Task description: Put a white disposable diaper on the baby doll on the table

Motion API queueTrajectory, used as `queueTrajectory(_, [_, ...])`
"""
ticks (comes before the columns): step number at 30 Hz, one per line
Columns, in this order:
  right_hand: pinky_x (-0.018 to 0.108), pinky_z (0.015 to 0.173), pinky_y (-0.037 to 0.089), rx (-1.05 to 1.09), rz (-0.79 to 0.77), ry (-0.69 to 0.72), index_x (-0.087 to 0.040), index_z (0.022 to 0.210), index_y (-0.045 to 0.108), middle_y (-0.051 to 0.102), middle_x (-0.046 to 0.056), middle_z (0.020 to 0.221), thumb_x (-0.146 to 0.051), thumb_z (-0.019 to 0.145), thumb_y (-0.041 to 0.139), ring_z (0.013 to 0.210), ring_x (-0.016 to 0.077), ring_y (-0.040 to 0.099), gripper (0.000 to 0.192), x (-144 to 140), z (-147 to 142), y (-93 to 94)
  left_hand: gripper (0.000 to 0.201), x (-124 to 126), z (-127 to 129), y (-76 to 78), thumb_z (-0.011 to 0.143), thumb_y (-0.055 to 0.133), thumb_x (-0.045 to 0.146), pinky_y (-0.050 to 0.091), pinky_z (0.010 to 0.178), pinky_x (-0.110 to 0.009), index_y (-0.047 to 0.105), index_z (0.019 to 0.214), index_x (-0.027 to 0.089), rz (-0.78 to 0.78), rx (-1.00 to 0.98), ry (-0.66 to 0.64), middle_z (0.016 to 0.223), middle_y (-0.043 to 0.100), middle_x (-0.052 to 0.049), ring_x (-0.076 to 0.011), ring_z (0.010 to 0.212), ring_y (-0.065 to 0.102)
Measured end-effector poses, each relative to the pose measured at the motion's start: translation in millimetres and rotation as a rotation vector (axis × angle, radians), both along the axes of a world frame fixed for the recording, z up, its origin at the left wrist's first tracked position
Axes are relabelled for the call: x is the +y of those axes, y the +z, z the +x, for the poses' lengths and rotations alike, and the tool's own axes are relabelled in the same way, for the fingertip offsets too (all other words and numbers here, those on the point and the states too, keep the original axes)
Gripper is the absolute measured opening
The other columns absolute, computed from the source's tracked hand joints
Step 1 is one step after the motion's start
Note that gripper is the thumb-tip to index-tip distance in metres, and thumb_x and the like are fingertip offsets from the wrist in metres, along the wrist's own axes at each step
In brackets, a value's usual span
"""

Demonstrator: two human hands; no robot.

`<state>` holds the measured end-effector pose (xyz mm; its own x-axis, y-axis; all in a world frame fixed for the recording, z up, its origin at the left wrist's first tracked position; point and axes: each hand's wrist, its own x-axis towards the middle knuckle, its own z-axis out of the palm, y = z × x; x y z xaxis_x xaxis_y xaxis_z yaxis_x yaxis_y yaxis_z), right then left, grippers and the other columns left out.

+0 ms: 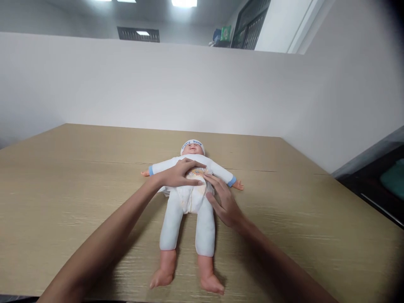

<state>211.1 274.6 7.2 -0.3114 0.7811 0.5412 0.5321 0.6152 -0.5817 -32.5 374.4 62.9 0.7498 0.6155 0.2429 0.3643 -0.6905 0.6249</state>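
A baby doll (pixel 172 225) in a white suit with blue cuffs and a white cap lies on its back, arms spread and feet toward me. Round its hips is a white diaper (pixel 189 200) with an orange-yellow printed front. My left hand (pixel 181 172) rests across the doll's belly at the diaper's upper edge, thumb and fingers apart. On the other side, my right hand (pixel 222 200) touches the diaper's side with its fingers extended. A bit of white material sticks out under the doll's left-hand hip as I see it.
The doll lies on a wide wooden table (pixel 94 176) with thin seams. Behind the table stands a pale wall (pixel 158 84). A dark object with a glassy panel (pixel 393 176) is at the right edge. Ceiling lights and a green item (pixel 225 33) appear beyond the wall.
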Motion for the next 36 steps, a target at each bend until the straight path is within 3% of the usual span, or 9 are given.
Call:
queueTrajectory(3, [0.055, 0.132, 0.033, -0.075, 0.005, 0.023, -0.030, 0.165, 0.044, 0.050, 0.009, 0.168, -0.037, 0.113, 0.046, 0.158, 0.0282, 0.044, 0.052, 0, 3, -5.1, 0.061, -5, 1, -11.9, 0.096, 0.073, 0.054, 0.036, 0.125, -0.057, 0.060, 0.152, 0.033, 0.086, -0.094, 0.016, 0.153, 0.064, -0.007, -0.0363, 0.145, 0.049])
queueTrajectory(7, [0.054, 0.131, 0.035, -0.139, 0.027, 0.020, -0.031, 0.167, 0.043, 0.049, 0.007, 0.170, -0.038, 0.114, 0.045, 0.158, 0.0278, 0.043, 0.053, 4, 3, -4.5, 0.063, -13, 2, -22.8, 0.098, 0.072, 0.052, 0.039, 0.124, -0.055, 0.056, 0.155, 0.029, 0.115, -0.182, 0.052, 0.155, 0.062, -0.010, -0.0359, 0.145, 0.052])
queueTrajectory(12, [0.056, 0.127, 0.039, -0.168, 0.114, -0.015, -0.031, 0.164, 0.047, 0.055, 0.009, 0.164, -0.035, 0.114, 0.044, 0.153, 0.0294, 0.049, 0.050, 3, 6, 6.6, 0.043, -25, -23, -34.5, 0.109, 0.053, 0.045, 0.044, 0.120, -0.049, 0.056, 0.147, 0.025, 0.221, -0.312, 0.276, 0.149, 0.065, -0.011, -0.0309, 0.140, 0.059])
queueTrajectory(17, [0.052, 0.114, 0.048, -0.123, 0.186, -0.061, -0.028, 0.138, 0.066, 0.071, 0.010, 0.135, -0.032, 0.111, 0.053, 0.130, 0.0305, 0.063, 0.030, 6, -13, 36.4, 0.032, -36, -77, -61.9, 0.108, 0.051, 0.051, 0.050, 0.103, -0.046, 0.063, 0.119, 0.024, 0.235, -0.130, 0.567, 0.123, 0.074, -0.010, -0.0302, 0.116, 0.066])
queueTrajectory(22, [0.045, 0.098, 0.052, -0.287, 0.126, 0.033, -0.023, 0.114, 0.070, 0.073, 0.008, 0.111, -0.031, 0.109, 0.057, 0.107, 0.0272, 0.066, 0.016, 24, -62, 71.5, 0.031, -35, -98, -82.8, 0.100, 0.059, 0.053, 0.046, 0.102, -0.053, 0.060, 0.095, 0.023, 0.213, 0.177, 0.616, 0.099, 0.074, -0.009, -0.0334, 0.103, 0.065])
queueTrajectory(25, [0.042, 0.092, 0.051, -0.461, 0.095, 0.037, -0.023, 0.103, 0.072, 0.071, 0.008, 0.105, -0.030, 0.106, 0.062, 0.103, 0.0265, 0.064, 0.013, 38, -86, 78.5, 0.027, -36, -93, -85.4, 0.097, 0.061, 0.049, 0.045, 0.102, -0.053, 0.058, 0.092, 0.022, 0.203, 0.238, 0.655, 0.100, 0.073, -0.012, -0.0374, 0.113, 0.063])
queueTrajectory(28, [0.040, 0.088, 0.048, -0.527, 0.076, 0.011, -0.023, 0.097, 0.073, 0.069, 0.006, 0.097, -0.028, 0.101, 0.068, 0.099, 0.0257, 0.063, 0.008, 50, -97, 71.9, 0.030, -37, -90, -85.7, 0.094, 0.065, 0.050, 0.045, 0.100, -0.052, 0.058, 0.087, 0.022, 0.110, 0.155, 0.709, 0.101, 0.072, -0.014, -0.0385, 0.112, 0.062])
queueTrajectory(32, [0.038, 0.086, 0.047, -0.476, 0.048, -0.040, -0.024, 0.097, 0.074, 0.068, 0.004, 0.090, -0.028, 0.094, 0.075, 0.093, 0.0249, 0.061, 0.005, 60, -97, 58.1, 0.033, -35, -98, -82.2, 0.089, 0.069, 0.048, 0.047, 0.086, -0.043, 0.056, 0.072, 0.022, -0.078, -0.033, 0.717, 0.081, 0.067, -0.008, -0.0298, 0.087, 0.062])
queueTrajectory(36, [0.037, 0.083, 0.046, -0.426, -0.006, -0.025, -0.024, 0.095, 0.073, 0.067, 0.003, 0.089, -0.028, 0.091, 0.076, 0.092, 0.0244, 0.060, 0.006, 63, -95, 55.6, 0.045, -29, -98, -67.5, 0.098, 0.055, 0.055, 0.044, 0.073, -0.032, 0.054, 0.068, 0.021, -0.157, -0.164, 0.667, 0.070, 0.059, -0.001, -0.0201, 0.073, 0.056])
